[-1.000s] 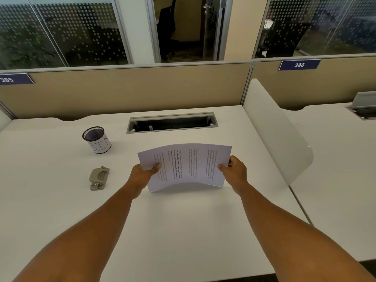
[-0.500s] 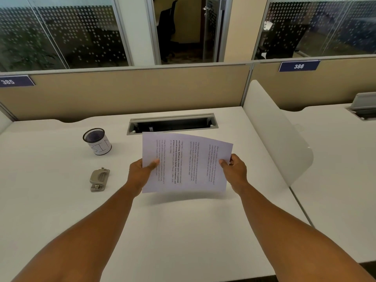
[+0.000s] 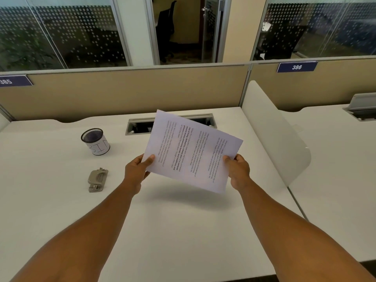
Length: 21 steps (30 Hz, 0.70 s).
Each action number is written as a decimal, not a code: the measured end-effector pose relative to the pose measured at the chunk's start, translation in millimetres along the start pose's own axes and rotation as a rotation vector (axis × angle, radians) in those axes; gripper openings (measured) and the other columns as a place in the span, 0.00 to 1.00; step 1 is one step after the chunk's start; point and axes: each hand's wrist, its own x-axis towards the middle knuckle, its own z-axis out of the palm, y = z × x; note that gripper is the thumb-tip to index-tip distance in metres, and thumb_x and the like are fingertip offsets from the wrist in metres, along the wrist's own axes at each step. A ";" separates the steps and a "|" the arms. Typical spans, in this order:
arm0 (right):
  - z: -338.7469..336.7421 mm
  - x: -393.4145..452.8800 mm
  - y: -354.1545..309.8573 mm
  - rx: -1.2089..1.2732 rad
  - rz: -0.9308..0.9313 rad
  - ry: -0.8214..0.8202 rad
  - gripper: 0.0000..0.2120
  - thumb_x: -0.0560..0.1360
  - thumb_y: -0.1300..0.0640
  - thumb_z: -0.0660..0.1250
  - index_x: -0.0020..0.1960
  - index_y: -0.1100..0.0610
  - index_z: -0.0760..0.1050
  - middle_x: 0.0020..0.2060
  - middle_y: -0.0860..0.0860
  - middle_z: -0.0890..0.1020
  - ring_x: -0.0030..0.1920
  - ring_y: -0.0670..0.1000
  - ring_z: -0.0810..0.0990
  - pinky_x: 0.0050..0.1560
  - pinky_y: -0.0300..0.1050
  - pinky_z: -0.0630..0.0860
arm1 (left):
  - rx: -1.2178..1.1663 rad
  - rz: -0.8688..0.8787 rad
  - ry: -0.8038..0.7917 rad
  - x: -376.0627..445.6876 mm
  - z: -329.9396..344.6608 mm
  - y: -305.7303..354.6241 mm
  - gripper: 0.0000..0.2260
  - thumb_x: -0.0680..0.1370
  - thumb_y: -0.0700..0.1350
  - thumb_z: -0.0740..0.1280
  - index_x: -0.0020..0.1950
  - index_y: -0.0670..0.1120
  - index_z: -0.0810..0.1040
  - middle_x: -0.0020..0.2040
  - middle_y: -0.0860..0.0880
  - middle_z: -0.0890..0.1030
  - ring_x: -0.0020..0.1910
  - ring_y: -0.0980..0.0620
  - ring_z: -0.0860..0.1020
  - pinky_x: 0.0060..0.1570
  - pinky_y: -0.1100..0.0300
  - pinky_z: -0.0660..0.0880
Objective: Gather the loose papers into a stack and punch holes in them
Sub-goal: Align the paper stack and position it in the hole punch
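Head view: papers (image 3: pixel 191 151) held up in the air over the desk (image 3: pixel 183 231), clear of its surface, shadow on the desktop below them. Sheets tilted, printed side toward the person, text lines running sideways, far corner overlapping the cable slot (image 3: pixel 140 125) at the back of the desk. Left hand (image 3: pixel 136 171) pinching the papers' left edge, thumb on the front, fingers behind. Right hand (image 3: pixel 238 171) pinching the papers' right edge the same way, thumb on top. How many sheets, cannot tell. Hole punch (image 3: pixel 97 180) lying on the desk left of the papers, well apart from the left hand, untouched. Mesh cup (image 3: pixel 95 141) upright on the desk behind the punch, left of the cable slot. White divider (image 3: pixel 272 131) standing right of the papers at the desk's edge.
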 end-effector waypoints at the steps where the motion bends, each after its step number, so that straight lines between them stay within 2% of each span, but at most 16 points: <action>1: 0.5 0.2 -0.2 0.028 0.018 0.001 0.05 0.77 0.58 0.67 0.52 0.55 0.76 0.48 0.51 0.82 0.46 0.51 0.82 0.46 0.48 0.80 | -0.016 -0.004 -0.009 -0.6 2.0 0.3 0.10 0.75 0.46 0.74 0.56 0.49 0.80 0.54 0.50 0.83 0.54 0.50 0.81 0.56 0.53 0.78; 5: 3.6 -1.0 -0.9 0.137 0.082 -0.050 0.07 0.77 0.60 0.67 0.54 0.55 0.75 0.50 0.52 0.82 0.49 0.53 0.81 0.54 0.55 0.79 | -0.127 -0.020 0.005 -3.0 13.6 4.3 0.11 0.74 0.45 0.74 0.55 0.49 0.78 0.54 0.48 0.83 0.53 0.50 0.80 0.55 0.53 0.78; 9: 7.9 -3.0 -2.0 0.216 0.140 -0.106 0.12 0.77 0.62 0.67 0.60 0.56 0.74 0.53 0.53 0.81 0.50 0.53 0.81 0.54 0.57 0.79 | -0.220 -0.019 -0.003 -5.0 23.9 8.7 0.12 0.74 0.44 0.74 0.55 0.50 0.77 0.55 0.49 0.83 0.54 0.52 0.81 0.50 0.57 0.78; 15: 13.9 -3.8 -3.5 0.317 0.209 -0.178 0.17 0.77 0.65 0.66 0.65 0.55 0.73 0.59 0.54 0.80 0.60 0.57 0.78 0.61 0.65 0.74 | -0.223 -0.009 -0.058 -8.1 37.2 8.4 0.11 0.75 0.45 0.74 0.57 0.49 0.79 0.55 0.50 0.85 0.56 0.51 0.82 0.55 0.55 0.77; 18: 17.3 -4.9 -3.2 0.374 0.233 -0.246 0.18 0.77 0.66 0.65 0.65 0.54 0.73 0.58 0.54 0.81 0.58 0.56 0.79 0.53 0.63 0.78 | -0.213 0.005 -0.101 -10.1 45.4 9.2 0.13 0.75 0.45 0.74 0.59 0.49 0.79 0.55 0.50 0.85 0.56 0.51 0.82 0.57 0.53 0.78; 21: 20.5 -6.7 -2.9 0.383 0.261 -0.301 0.17 0.77 0.67 0.64 0.63 0.53 0.74 0.56 0.53 0.81 0.56 0.55 0.80 0.45 0.58 0.80 | -0.205 0.068 -0.148 -13.2 52.8 11.4 0.17 0.76 0.45 0.73 0.64 0.51 0.76 0.57 0.52 0.84 0.55 0.52 0.83 0.50 0.55 0.82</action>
